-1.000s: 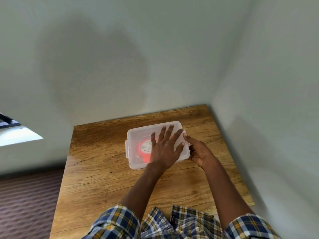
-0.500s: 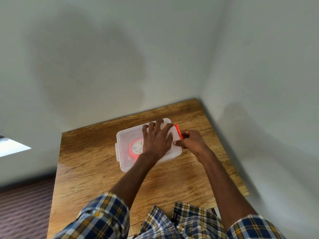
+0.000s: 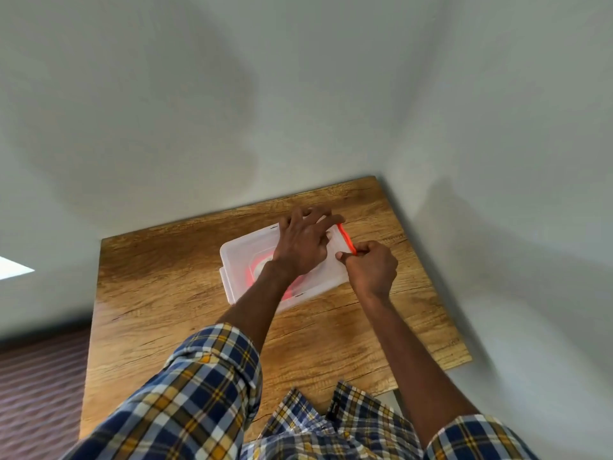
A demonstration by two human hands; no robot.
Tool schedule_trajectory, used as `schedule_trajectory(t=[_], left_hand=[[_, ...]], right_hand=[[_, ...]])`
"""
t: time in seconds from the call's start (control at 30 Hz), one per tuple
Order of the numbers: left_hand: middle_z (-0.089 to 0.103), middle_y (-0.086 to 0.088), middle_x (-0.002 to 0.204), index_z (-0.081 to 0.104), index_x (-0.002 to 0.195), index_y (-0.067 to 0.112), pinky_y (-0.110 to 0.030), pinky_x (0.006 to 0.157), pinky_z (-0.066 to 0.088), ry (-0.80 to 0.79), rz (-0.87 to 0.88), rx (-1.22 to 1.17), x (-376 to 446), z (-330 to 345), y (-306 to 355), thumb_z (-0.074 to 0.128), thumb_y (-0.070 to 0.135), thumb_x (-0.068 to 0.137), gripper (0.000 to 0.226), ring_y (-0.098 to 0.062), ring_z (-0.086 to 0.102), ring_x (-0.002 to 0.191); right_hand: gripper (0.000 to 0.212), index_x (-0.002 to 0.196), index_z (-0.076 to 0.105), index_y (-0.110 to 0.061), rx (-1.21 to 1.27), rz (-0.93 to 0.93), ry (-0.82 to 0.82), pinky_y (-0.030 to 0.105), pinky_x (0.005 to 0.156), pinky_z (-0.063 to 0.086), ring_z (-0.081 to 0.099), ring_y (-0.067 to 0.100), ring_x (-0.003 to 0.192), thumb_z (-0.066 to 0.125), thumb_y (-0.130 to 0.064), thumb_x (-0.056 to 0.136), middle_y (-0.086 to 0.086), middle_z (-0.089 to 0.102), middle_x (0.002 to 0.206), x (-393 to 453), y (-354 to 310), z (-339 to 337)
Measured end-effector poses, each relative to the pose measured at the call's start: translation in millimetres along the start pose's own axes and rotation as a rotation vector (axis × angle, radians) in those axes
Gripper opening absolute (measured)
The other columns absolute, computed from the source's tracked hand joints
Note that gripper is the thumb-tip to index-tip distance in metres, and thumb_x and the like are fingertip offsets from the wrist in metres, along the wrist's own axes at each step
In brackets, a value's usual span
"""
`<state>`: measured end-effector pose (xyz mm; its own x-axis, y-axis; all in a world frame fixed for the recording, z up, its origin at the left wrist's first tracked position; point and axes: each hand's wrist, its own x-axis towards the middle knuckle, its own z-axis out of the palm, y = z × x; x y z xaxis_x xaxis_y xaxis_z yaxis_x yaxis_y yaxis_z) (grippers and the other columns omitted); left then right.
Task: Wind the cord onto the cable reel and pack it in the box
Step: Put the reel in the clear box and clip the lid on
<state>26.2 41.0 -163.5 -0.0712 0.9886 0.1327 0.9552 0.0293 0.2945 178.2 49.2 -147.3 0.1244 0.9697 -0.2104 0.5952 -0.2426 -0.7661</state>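
Left hand (image 3: pixel 300 249) lies flat, fingers spread, on my box (image 3: pixel 238 260); right hand (image 3: pixel 371 268) pinches its red clasp (image 3: pixel 346 240); I'd press evenly, snapping fully.

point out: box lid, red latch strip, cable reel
box lid (image 3: pixel 247 257), head view, bare left part of lid.
red latch strip (image 3: pixel 345 238), head view, mid-strip.
cable reel (image 3: pixel 255 267), head view, red rim seen through lid.

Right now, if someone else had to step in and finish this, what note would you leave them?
Left hand: flat on the lid, pressing it down.
Right hand: pinching the orange latch at the box's right end.
Clear plastic box sits on the wooden table; the red cable reel shows through the lid, already inside.
Left: snap that latch, then check the left-end clip.
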Motion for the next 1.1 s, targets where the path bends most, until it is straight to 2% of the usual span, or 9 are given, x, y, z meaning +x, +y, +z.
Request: schedule_trajectory(t=[0.3,0.47,0.6,0.7,0.8,0.9,0.97,1.03,1.1], left_hand=[[0.056,0.008,0.15,0.061,0.128,0.035,-0.048,0.095,0.033,0.042,0.005,-0.022,0.0,1.8,1.8,0.066,0.019,0.089,0.043,-0.035,0.047,0.128],[0.057,0.013,0.15,0.065,0.133,0.036,-0.042,0.094,0.029,0.053,0.034,-0.146,-0.4,-2.0,-8.1,0.067,0.019,0.094,0.043,-0.031,0.044,0.128],[0.058,-0.003,0.153,0.059,0.146,0.021,-0.042,0.113,0.032,-0.002,-0.019,-0.408,-5.4,-17.2,-19.5,0.067,0.002,0.09,0.06,-0.033,0.045,0.14],[0.066,-0.005,0.141,0.066,0.136,0.018,-0.039,0.115,0.042,0.334,-0.252,-0.563,-37.0,-32.2,-33.1,0.065,-0.004,0.092,0.049,-0.024,0.054,0.134],[0.065,-0.005,0.134,0.065,0.131,0.016,-0.044,0.105,0.049,0.652,-0.578,-0.508,-83.2,-40.5,-49.7,0.064,-0.002,0.093,0.042,-0.026,0.057,0.125],[0.058,-0.014,0.139,0.057,0.138,0.008,-0.053,0.105,0.045,0.569,-0.934,-0.464,-116.4,-47.4,-62.0,0.067,0.016,0.097,0.043,-0.037,0.052,0.13],[0.054,-0.017,0.144,0.053,0.141,0.006,-0.054,0.107,0.047,0.419,-1.121,-0.66,-137.5,-50.5,-71.5,0.066,0.034,0.1,0.051,-0.039,0.052,0.131],[0.065,-0.018,0.131,0.064,0.129,0.003,-0.049,0.1,0.055,0.306,-1.194,-0.955,-157.2,-52.0,-79.5,0.066,0.042,0.101,0.047,-0.034,0.064,0.116],[0.075,-0.016,0.108,0.073,0.11,0.004,-0.038,0.081,0.055,0.194,-1.206,-1.174,-176.5,-51.5,-84.6,0.066,0.047,0.101,0.044,-0.026,0.068,0.092]], right_hand=[[0.018,0.081,0.071,-0.014,-0.112,-0.152,0.037,0.03,0.069,0.045,0.068,0.021,0.079,0.088,-0.019,0.077,0.0,0.073,0.082,-7.9,-2.2,4.2],[0.023,0.078,0.07,-0.02,-0.07,-0.063,-0.012,0.025,0.071,0.042,0.068,0.016,0.08,0.091,-0.026,0.073,-0.006,0.071,0.079,-6.6,-5.3,-2.6],[0.027,0.091,0.069,-0.013,-0.151,-0.077,-0.076,0.027,0.069,0.044,0.069,0.023,0.088,0.086,-0.029,0.078,0.002,0.073,0.094,-16.4,-8.2,-1.8],[0.04,0.115,0.062,-0.011,-0.433,-0.348,0.006,0.035,0.075,0.052,0.062,0.028,0.103,0.081,-0.022,0.082,0.01,0.063,0.116,-30.6,-24.1,6.2],[0.047,0.121,0.06,-0.019,-0.42,-0.65,0.034,0.039,0.086,0.056,0.059,0.026,0.112,0.083,-0.02,0.08,0.007,0.06,0.124,-50.8,-54.6,29.6],[0.033,0.12,0.065,-0.024,-0.269,-0.774,-0.239,0.034,0.095,0.055,0.06,0.02,0.117,0.076,-0.024,0.089,0.0,0.061,0.13,-65.2,-84.1,62.3],[0.025,0.118,0.068,-0.025,-0.265,-0.882,-0.454,0.028,0.097,0.049,0.059,0.018,0.119,0.071,-0.022,0.093,-0.003,0.062,0.13,-72.0,-99.6,85.5],[0.022,0.116,0.07,-0.026,-0.335,-0.995,-0.61,0.026,0.096,0.043,0.059,0.018,0.12,0.069,-0.024,0.094,-0.003,0.066,0.129,-76.3,-111.7,105.8],[0.023,0.117,0.073,-0.026,-0.447,-1.075,-0.711,0.03,0.096,0.045,0.061,0.019,0.118,0.07,-0.026,0.094,-0.004,0.069,0.128,-76.9,-119.4,124.3]])
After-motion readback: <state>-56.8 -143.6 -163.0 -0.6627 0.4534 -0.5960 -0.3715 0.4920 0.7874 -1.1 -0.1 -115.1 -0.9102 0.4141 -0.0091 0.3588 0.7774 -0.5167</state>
